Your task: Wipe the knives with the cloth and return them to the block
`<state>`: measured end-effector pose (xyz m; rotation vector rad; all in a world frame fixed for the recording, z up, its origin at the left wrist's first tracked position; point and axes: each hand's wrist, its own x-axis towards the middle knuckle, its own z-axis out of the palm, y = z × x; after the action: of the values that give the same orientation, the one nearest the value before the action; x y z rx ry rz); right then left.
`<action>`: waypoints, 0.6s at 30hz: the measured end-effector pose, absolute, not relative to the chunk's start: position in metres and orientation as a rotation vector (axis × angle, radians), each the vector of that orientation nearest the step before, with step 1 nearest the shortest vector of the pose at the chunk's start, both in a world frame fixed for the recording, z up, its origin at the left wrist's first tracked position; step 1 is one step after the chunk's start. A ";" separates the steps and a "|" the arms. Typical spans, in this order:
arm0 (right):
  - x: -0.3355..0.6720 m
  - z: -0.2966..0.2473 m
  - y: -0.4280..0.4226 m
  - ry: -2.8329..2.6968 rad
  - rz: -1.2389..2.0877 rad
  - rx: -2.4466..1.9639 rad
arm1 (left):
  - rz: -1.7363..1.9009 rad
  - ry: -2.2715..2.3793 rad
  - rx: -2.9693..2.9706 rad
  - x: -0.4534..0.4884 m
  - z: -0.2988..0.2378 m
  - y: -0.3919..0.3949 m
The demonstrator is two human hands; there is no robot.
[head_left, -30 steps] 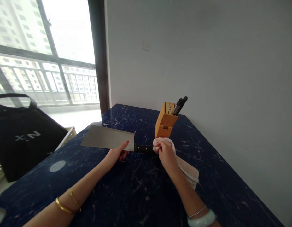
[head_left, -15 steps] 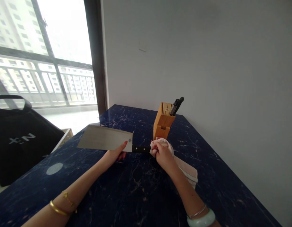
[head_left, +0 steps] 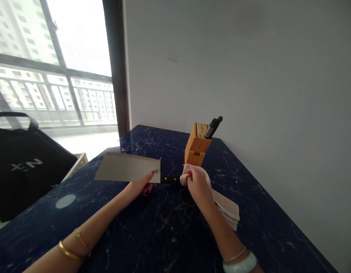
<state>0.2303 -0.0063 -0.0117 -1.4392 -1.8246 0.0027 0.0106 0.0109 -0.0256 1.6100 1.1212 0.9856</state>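
Note:
A broad steel cleaver (head_left: 127, 167) with a black handle is held above the dark blue marble table (head_left: 170, 227), its blade pointing left. My left hand (head_left: 139, 185) pinches the blade's lower edge near the handle. My right hand (head_left: 197, 184) is closed on a pale pink cloth (head_left: 221, 203) wrapped round the end of the cleaver's handle; the rest of the cloth trails down to the table on the right.
A wooden knife block (head_left: 196, 145) with black-handled knives in it stands behind the hands near the grey wall. A black bag (head_left: 24, 167) sits at the left beside the table, in front of a large window.
The hands and cleaver have stayed almost in place; the right hand with the cloth has shifted slightly along the handle. The view has swung a little.

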 end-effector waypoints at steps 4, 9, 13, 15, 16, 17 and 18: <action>0.225 -0.012 -0.008 -1.841 0.060 -1.498 | 0.967 1.118 1.617 0.012 -0.026 0.010; 0.219 -0.015 -0.011 -1.894 0.099 -1.472 | 0.978 1.129 1.651 0.013 -0.026 0.011; 0.219 -0.013 -0.010 -1.822 0.084 -1.534 | 0.977 1.134 1.679 0.020 -0.023 0.003; 0.214 -0.010 -0.013 -1.817 0.081 -1.532 | 0.995 1.150 1.694 0.024 -0.023 -0.002; 0.211 -0.008 -0.015 -1.828 0.081 -1.514 | 1.008 1.163 1.712 0.026 -0.023 -0.003; 0.207 -0.006 -0.017 -1.838 0.076 -1.486 | 1.017 1.175 1.733 0.028 -0.024 -0.005; 0.204 -0.005 -0.019 -1.850 0.070 -1.449 | 1.021 1.182 1.752 0.029 -0.025 -0.005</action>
<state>0.2035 -0.0193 -0.0045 -1.4495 -1.8496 0.0699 0.0287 -0.0052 -0.0247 1.7517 1.1819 1.0213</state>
